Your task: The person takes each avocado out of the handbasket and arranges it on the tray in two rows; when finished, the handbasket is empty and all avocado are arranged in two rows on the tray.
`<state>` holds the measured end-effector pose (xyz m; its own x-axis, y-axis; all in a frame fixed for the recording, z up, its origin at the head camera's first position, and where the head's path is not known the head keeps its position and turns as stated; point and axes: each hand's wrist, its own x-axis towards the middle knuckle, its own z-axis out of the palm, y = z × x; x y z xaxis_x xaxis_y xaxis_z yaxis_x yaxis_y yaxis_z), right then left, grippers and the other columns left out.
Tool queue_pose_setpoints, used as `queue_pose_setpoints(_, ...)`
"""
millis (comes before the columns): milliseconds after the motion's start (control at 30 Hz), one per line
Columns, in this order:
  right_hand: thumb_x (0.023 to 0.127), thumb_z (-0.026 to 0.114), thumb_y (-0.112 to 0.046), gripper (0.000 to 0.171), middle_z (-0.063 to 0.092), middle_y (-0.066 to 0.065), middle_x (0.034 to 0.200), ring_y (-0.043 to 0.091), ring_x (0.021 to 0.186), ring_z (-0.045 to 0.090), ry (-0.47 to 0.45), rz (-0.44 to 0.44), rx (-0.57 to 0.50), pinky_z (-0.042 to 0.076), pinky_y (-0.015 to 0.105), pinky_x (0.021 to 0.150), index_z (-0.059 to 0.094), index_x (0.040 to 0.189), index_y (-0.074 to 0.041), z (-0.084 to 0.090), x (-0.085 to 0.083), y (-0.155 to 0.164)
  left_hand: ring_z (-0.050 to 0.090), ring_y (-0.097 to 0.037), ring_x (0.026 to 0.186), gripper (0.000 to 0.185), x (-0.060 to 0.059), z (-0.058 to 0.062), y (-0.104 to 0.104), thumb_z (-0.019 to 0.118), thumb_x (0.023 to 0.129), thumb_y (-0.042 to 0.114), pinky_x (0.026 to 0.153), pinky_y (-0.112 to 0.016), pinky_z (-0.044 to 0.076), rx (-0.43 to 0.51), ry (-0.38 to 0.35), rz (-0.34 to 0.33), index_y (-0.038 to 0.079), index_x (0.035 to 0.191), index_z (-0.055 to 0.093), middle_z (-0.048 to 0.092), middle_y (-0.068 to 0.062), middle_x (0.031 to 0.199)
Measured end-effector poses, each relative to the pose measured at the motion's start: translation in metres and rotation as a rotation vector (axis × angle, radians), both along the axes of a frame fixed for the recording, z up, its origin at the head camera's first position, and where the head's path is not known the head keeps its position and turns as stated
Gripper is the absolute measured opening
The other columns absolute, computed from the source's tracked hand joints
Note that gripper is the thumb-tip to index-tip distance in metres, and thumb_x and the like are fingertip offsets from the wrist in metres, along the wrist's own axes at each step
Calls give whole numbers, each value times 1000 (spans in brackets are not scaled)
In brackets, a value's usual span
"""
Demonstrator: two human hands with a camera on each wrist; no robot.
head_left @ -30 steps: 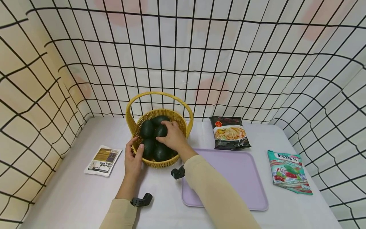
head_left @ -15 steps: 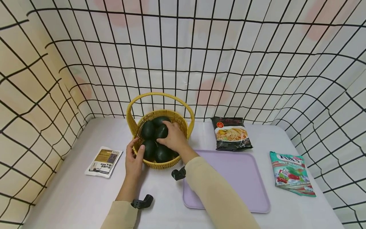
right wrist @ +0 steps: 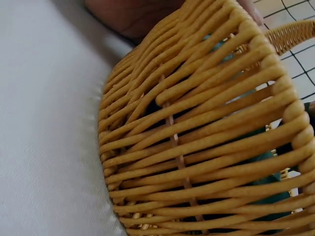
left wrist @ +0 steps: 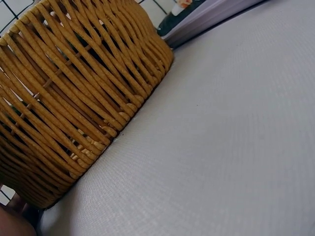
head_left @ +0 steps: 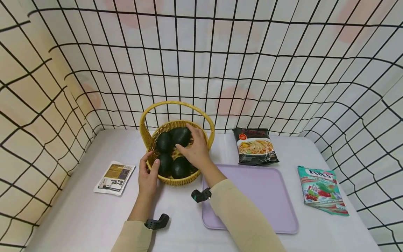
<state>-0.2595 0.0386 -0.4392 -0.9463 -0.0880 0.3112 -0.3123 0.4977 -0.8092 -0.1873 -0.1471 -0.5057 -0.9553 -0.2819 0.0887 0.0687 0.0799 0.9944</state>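
A yellow wicker basket [head_left: 177, 181] with a tall hoop handle stands left of the middle of the table. Inside it lie several dark green avocados, one at the front [head_left: 181, 168] and another at the left [head_left: 163, 142]. My right hand [head_left: 197, 150] reaches over the right rim and grips an avocado [head_left: 182, 136] between thumb and fingers, near the back of the basket. At the left rim, my left hand [head_left: 148, 178] holds the basket with thumb and fingers. Both wrist views mostly show the woven wall [left wrist: 88, 83], with part of my left hand [right wrist: 133, 17] beside it.
A lilac tray [head_left: 258, 196] lies right of the basket, partly under my right sleeve. Behind it is a black noodle packet [head_left: 255, 147]; a green candy bag [head_left: 322, 190] lies far right. A white-and-brown pouch [head_left: 114, 177] lies at left. Black wire mesh [head_left: 207, 77] surrounds the table.
My right hand has shifted slightly right and back, carrying the gripped avocado toward the back right of the basket and uncovering wicker beneath. My left hand stays at the rim.
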Motion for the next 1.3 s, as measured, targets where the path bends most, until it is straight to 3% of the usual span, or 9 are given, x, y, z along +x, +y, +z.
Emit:
queue_pose_setpoints(200, 85, 84, -24, 84, 42, 10, 146, 29, 129, 52, 58, 18, -51, 53, 47, 104, 40, 156, -24, 6, 12, -1, 34, -31, 150, 48, -1, 0, -1, 56, 104, 32, 120, -58, 30, -15, 0, 8, 20, 149, 44, 36, -7, 164)
queue_pose_setpoints(500, 83, 82, -21, 84, 40, 9, 145, 27, 120, 50, -21, 22, -173, 55, 45, 100, 39, 154, -30, 16, 45, 2, 31, -33, 152, 49, -2, 0, -2, 56, 104, 33, 121, -60, 27, -21, -1, 1, 20, 150, 43, 34, -7, 165)
queue_pose_setpoints(733, 83, 81, -13, 82, 43, 8, 143, 29, 119, 53, 2, 47, -307, 58, 45, 94, 41, 153, -27, 20, 75, 17, 30, -32, 153, 49, -1, -1, -2, 56, 104, 36, 122, -60, 26, -20, -17, -5, 24, 149, 43, 33, -5, 165)
queue_pose_setpoints(967, 84, 79, -6, 81, 44, 8, 143, 26, 123, 54, 40, 48, -331, 56, 34, 94, 41, 153, -25, 26, 97, 41, 30, -30, 153, 48, 0, 0, -1, 55, 104, 36, 122, -58, 27, -15, -22, -14, 25, 150, 43, 32, -4, 165)
queue_pose_setpoints(1167, 81, 78, 2, 80, 45, 10, 146, 24, 119, 55, 103, 65, -294, 54, 21, 90, 42, 151, -14, 30, 106, 68, 30, -31, 153, 47, 0, 0, -1, 55, 105, 36, 122, -58, 26, -12, -29, -8, 26, 149, 43, 32, -3, 166)
queue_pose_setpoints(1300, 79, 74, 8, 78, 47, 6, 144, 21, 117, 55, 116, 48, -374, 52, 17, 90, 44, 150, -8, 36, 107, 88, 32, -32, 151, 47, -2, -1, 0, 56, 104, 34, 120, -58, 29, -10, -4, 5, 23, 149, 44, 35, -6, 164)
